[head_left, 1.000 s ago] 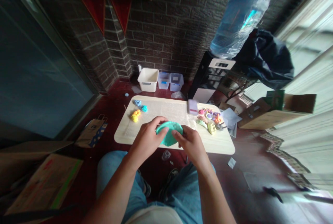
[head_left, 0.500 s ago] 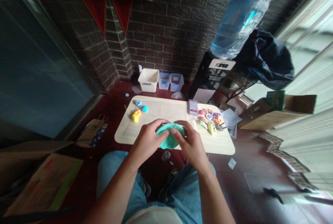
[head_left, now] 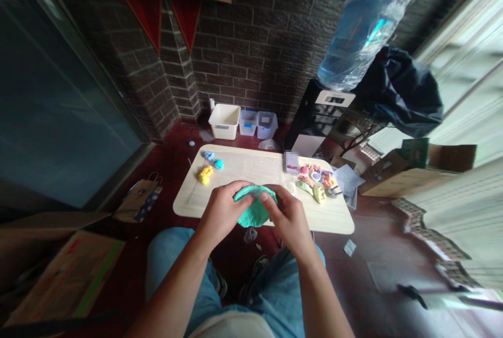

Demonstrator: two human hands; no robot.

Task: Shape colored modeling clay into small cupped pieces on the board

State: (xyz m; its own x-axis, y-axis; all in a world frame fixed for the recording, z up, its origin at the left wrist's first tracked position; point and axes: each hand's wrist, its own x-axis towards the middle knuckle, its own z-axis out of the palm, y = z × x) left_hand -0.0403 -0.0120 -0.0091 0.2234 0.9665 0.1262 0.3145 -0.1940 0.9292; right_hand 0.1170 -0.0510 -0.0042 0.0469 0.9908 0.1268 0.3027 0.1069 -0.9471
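Note:
A flat lump of teal clay point(head_left: 253, 208) is held over the near edge of a low wooden table point(head_left: 338, 217). My left hand point(head_left: 220, 213) grips its left side, thumb on top. My right hand point(head_left: 288, 217) pinches its right side, thumb pressed into the clay. Both hands are closed on it. Small yellow and blue clay pieces point(head_left: 208, 167) lie at the table's far left. A cluster of colourful clay shapes and moulds point(head_left: 316, 181) lies at the table's right.
White and clear plastic tubs point(head_left: 241, 120) stand on the floor by the brick wall. A water dispenser with a blue bottle point(head_left: 353, 39) stands at the back right. Cardboard boxes point(head_left: 408, 167) lie right, a paper bag point(head_left: 137, 199) left.
The clay has gone from a wide flat disc to a more folded, bunched lump. Both hands have drawn slightly closer together and nearer to me.

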